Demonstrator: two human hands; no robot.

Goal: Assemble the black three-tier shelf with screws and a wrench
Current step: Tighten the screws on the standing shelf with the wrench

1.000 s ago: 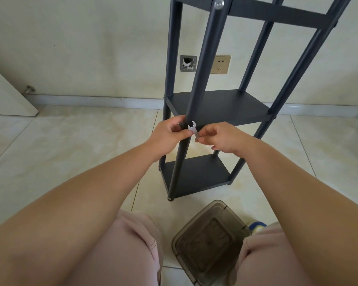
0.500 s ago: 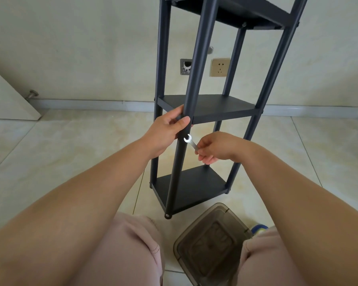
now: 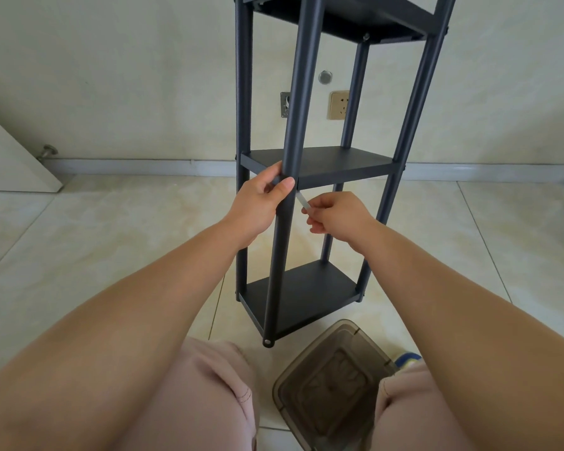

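Nearest you, a smoky translucent bin (image 3: pixel 334 382) sits on the tiled floor (image 3: pixel 79 242) between your knees. Beyond it the black shelf (image 3: pixel 310 164) stands upright before the wall. Your left hand (image 3: pixel 261 203) curls its fingers round the near front post at the middle tier, and your right hand (image 3: pixel 336 216) pinches the small wrench (image 3: pixel 301 200), its head hidden behind that post

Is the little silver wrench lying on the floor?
No, the right hand pinches the wrench up against the front pole of the shelf, while the left hand grips that pole.
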